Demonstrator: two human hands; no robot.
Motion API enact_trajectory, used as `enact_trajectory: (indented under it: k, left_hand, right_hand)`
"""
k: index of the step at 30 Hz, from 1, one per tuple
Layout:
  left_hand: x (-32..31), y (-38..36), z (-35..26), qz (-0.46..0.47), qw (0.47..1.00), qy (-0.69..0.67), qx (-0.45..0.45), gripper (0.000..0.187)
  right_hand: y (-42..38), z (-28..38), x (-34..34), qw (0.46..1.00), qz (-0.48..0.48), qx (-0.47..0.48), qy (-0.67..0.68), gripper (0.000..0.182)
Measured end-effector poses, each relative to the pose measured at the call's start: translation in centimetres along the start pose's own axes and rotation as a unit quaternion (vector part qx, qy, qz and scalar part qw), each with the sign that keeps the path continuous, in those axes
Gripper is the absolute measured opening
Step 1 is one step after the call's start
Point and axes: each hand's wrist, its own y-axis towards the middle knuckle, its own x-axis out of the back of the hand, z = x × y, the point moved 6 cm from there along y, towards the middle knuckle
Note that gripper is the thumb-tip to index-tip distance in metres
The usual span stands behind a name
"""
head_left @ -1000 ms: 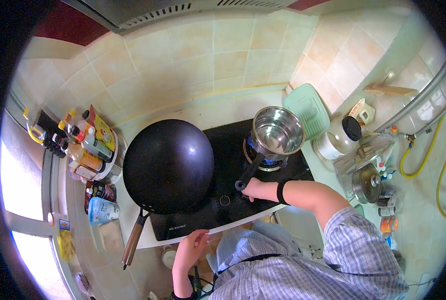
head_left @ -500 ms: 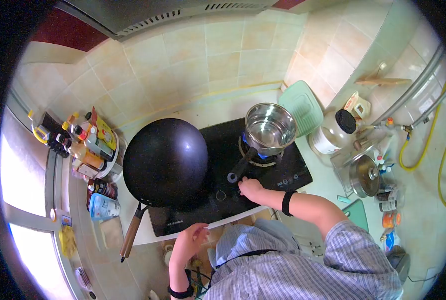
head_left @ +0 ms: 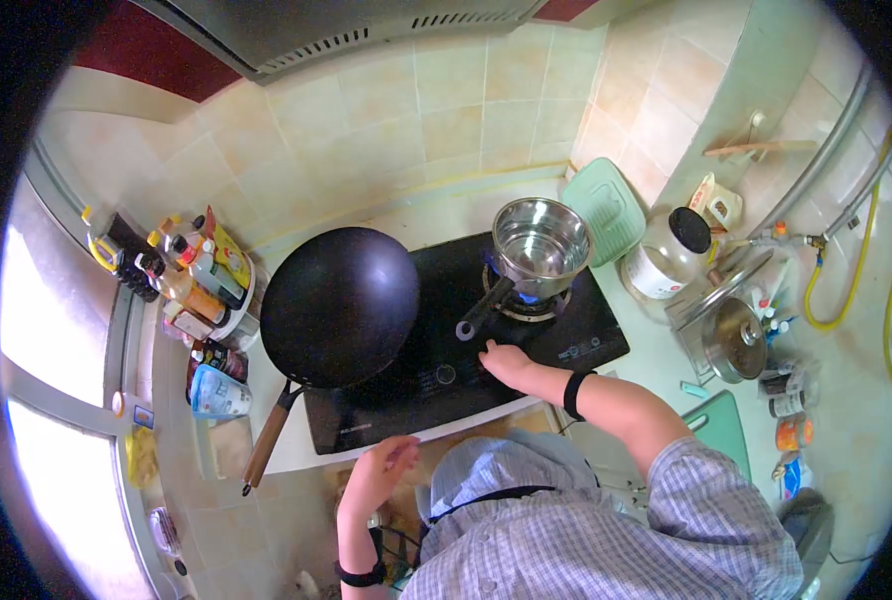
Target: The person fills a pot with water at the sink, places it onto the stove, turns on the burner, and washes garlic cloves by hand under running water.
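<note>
My right hand [head_left: 504,362] is closed on a stove knob at the front of the black gas cooktop [head_left: 391,415]; the fingers cover most of the knob. Just beyond it, a steel saucepan [head_left: 541,245] stands over the right burner, its black handle pointing toward me. Blue flame [head_left: 527,298] shows under the pan. A large black wok [head_left: 341,305] with a wooden handle [head_left: 266,445] covers the left burner. My left hand [head_left: 381,473] hangs in front of the cooktop's edge, loosely curled and holding nothing.
Several sauce bottles [head_left: 181,290] and a blue plastic cup [head_left: 218,392] crowd the left counter. To the right are a green lid-like tray [head_left: 604,212], a jar with a black lid [head_left: 658,262], a steel pot lid [head_left: 734,340] and a green board [head_left: 724,430].
The view has shifted slightly. My right hand stays at the knob and the flame still burns under the saucepan. My left hand keeps nearly the same place.
</note>
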Motion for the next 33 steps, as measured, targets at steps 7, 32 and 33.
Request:
enact_trajectory:
  k: [7, 32, 33]
  left_hand:
    - [0.5, -1.0, 1.1, -0.013, 0.999, -0.028, -0.005, 0.021]
    - [0.7, -1.1, 2.0, 0.020, 0.999, -0.029, -0.008, 0.022]
    - [0.6, -1.0, 2.2, 0.022, 0.999, -0.028, -0.009, 0.022]
  right_hand:
    - [-0.3, 0.2, 0.1, 0.999, 0.029, 0.020, -0.021, 0.020]
    - [-0.5, 0.4, 0.4, 0.998, 0.009, 0.037, -0.057, 0.020]
    - [-0.5, 0.3, 0.3, 0.998, 0.007, 0.031, -0.054, 0.021]
